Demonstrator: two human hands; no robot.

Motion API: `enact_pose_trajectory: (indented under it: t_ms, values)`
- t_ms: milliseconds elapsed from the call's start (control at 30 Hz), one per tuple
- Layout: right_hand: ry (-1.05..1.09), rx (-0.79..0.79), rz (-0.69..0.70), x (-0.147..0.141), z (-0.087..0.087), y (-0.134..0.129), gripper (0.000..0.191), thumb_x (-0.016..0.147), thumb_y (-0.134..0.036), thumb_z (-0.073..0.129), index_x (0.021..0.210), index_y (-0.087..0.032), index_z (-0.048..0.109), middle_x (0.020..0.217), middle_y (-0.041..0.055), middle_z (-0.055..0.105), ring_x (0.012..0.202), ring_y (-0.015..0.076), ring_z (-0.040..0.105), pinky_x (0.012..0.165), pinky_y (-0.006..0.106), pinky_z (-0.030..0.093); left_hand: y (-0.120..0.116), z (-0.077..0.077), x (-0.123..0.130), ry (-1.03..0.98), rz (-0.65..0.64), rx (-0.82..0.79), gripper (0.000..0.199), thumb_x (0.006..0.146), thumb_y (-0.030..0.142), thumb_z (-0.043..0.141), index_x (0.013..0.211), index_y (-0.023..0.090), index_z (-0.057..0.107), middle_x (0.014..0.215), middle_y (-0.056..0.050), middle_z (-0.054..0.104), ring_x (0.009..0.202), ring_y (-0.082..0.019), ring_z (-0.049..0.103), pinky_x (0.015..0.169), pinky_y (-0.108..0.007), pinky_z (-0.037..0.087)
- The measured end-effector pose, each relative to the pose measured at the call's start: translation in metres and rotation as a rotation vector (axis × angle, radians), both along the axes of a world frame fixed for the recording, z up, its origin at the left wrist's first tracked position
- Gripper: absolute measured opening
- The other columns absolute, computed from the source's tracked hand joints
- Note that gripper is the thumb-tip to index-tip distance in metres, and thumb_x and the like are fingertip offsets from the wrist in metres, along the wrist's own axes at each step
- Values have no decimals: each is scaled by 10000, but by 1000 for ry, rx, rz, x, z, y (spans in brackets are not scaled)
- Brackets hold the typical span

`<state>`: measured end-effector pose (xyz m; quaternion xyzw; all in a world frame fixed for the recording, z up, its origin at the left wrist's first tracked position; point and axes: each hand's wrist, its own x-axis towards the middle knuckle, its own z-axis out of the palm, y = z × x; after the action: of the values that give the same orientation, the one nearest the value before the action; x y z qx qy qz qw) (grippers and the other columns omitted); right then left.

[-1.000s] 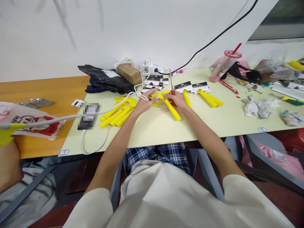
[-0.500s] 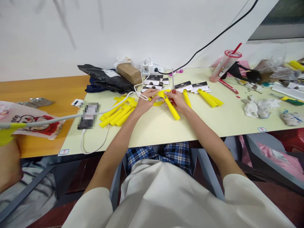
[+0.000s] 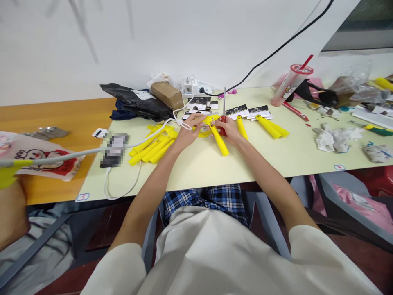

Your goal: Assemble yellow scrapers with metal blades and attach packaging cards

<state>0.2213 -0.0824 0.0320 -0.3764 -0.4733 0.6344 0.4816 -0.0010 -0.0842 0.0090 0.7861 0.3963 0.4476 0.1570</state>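
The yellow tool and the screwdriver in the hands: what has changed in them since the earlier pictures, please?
The yellow tool has swung its handle end slightly left; the screwdriver has its metal tip a little further right. Nothing was visibly taken or let go: the left hand and right hand keep their hold. The yellow pile stayed.

Tabletop [image 3: 195,172] bare along the middle of the near edge, hand can pass there. Right also open: wide lane between the yellow handles [image 3: 272,128] and crumpled tissue [image 3: 342,140]. Left blocked: yellow handle pile [image 3: 158,149], white cable [image 3: 92,151] crossing it. Far side tight: red-handled screwdriver [image 3: 224,118] jutting past right hand [image 3: 231,130], packaging cards [image 3: 238,112], power strip [image 3: 208,89].
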Motion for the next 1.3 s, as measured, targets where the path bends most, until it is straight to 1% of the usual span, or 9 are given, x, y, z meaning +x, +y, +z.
enact_pose_trajectory:
  t_ms: [67, 200, 367, 533, 700, 767, 933, 1100, 1300]
  values:
    - [15, 11, 19, -1, 1, 0, 498, 646, -377, 1044, 781, -245, 584, 751, -26, 658, 784, 213, 746, 633, 349, 730, 0, -1, 0, -25, 9, 2, 527, 1123, 596, 548, 1472, 269, 770, 1477, -152, 737, 1385, -309, 685, 1162, -495, 587]
    - [37, 2, 42, -2, 1, -2, 490, 648, -350, 1046, 771, -248, 582, 753, -24, 660, 817, 224, 764, 678, 368, 743, 0, -3, 1, -63, 28, 3, 533, 1091, 643, 589, 1409, 275, 807, 1461, -149, 758, 1410, -322, 680, 1246, -551, 525]
    - [40, -16, 84, -4, 0, -4, 403, 693, -315, 995, 828, -245, 622, 815, -8, 701, 909, 255, 804, 718, 372, 747, 0, -2, 4, -51, 43, 0, 574, 1084, 680, 572, 1359, 247, 828, 1465, -163, 739, 1391, -325, 681, 1266, -533, 499]
    - [32, -37, 74, -5, 1, -4, 412, 695, -301, 994, 837, -246, 611, 875, 15, 734, 973, 290, 821, 733, 402, 755, 0, -1, 5, -84, 82, 7, 526, 1087, 652, 592, 1308, 252, 852, 1400, -147, 756, 1301, -297, 713, 1182, -481, 562]
    - [41, -24, 54, -6, -3, -2, 446, 715, -354, 1015, 816, -244, 595, 797, -9, 683, 898, 270, 816, 666, 387, 755, 2, -3, 5, -141, 108, -41, 507, 1020, 662, 713, 1287, 257, 862, 1343, -142, 772, 1198, -277, 746, 931, -399, 651]
    - [24, -30, 40, -6, -5, -2, 464, 702, -354, 1020, 810, -248, 582, 785, -16, 671, 888, 265, 816, 644, 371, 748, 2, -2, 5, -161, 107, -49, 484, 997, 644, 754, 1259, 256, 874, 1311, -144, 783, 1168, -274, 753, 892, -388, 654]
    - [15, -21, 25, -7, -7, -1, 465, 683, -340, 1010, 806, -251, 570, 801, -18, 685, 859, 253, 812, 597, 345, 732, -1, 2, 4, -176, 67, -66, 418, 987, 603, 783, 1219, 272, 889, 1269, -132, 809, 1181, -273, 758, 963, -413, 653]
    - [-8, -24, 6, -7, 1, -5, 494, 650, -337, 1030, 818, -255, 573, 800, -28, 656, 822, 235, 799, 576, 316, 709, -2, 3, 5, -199, 29, -83, 440, 973, 635, 785, 1223, 287, 886, 1285, -129, 804, 1220, -287, 751, 1012, -439, 643]
    - [24, 39, -20, -8, 15, -15, 665, 593, -396, 1095, 832, -279, 486, 716, -80, 470, 810, 234, 781, 568, 301, 685, 1, 0, 10, -413, -32, -134, 627, 935, 705, 789, 1429, 319, 794, 1396, -114, 784, 1295, -316, 745, 1057, -461, 632]
